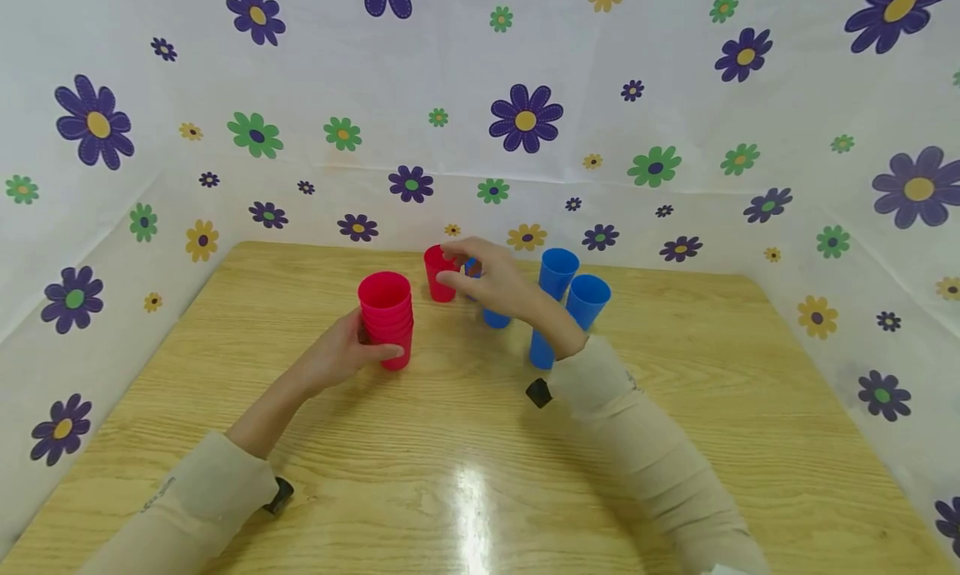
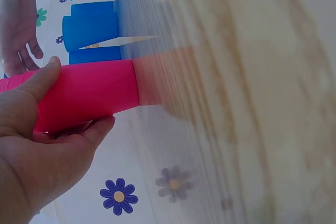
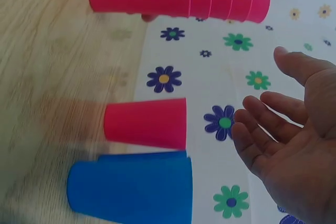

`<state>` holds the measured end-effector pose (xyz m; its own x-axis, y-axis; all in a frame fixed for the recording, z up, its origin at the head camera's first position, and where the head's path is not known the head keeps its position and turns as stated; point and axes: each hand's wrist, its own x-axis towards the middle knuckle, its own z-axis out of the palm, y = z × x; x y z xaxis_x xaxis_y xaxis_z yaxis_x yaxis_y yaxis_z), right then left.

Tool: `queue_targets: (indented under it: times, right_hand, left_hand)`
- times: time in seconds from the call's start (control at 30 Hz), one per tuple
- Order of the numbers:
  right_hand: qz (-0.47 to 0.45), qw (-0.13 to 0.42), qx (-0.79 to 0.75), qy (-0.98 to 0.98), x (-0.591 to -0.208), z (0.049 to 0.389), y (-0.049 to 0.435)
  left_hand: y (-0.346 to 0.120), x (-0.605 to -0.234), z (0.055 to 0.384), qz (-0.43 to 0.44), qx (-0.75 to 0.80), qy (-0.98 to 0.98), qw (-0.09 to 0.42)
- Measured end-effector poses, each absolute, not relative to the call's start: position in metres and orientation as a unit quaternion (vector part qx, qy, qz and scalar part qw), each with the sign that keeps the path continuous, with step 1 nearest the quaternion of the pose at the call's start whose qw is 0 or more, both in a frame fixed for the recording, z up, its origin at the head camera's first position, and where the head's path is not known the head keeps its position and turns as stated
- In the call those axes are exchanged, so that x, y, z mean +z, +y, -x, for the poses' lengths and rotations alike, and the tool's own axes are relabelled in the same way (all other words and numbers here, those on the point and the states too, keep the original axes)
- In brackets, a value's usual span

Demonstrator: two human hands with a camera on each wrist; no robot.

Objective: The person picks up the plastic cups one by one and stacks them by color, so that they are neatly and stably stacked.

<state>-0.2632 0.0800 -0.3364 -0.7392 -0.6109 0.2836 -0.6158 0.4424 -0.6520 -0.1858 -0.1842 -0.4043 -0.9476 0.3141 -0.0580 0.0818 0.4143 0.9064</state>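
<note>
Stack of red cups, left, upright, gripped by your curled left hand, best held steady; lone red cup, farther and right, near your half-open, empty right hand, likely best pinched lightly.

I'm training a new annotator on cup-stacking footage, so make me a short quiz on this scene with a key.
1. Fill in the colour: the left hand grips a stack of ____ cups.
2. True or false: the right hand is gripping a blue cup.
3. Multiple choice: in the head view, the lone red cup stands
A) inside the stack
B) nearer to the viewer than the stack
C) farther from the viewer than the stack

Key: 1. red; 2. false, it holds nothing; 3. C
</note>
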Motion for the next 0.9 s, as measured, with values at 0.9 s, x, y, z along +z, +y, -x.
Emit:
queue_targets:
  times: [0.9]
  right_hand:
    - [-0.255,-0.053,0.274,-0.926,-0.334,0.315,0.092]
  left_hand:
    - [-0.184,-0.406,0.188,-0.109,0.523,0.837,0.115]
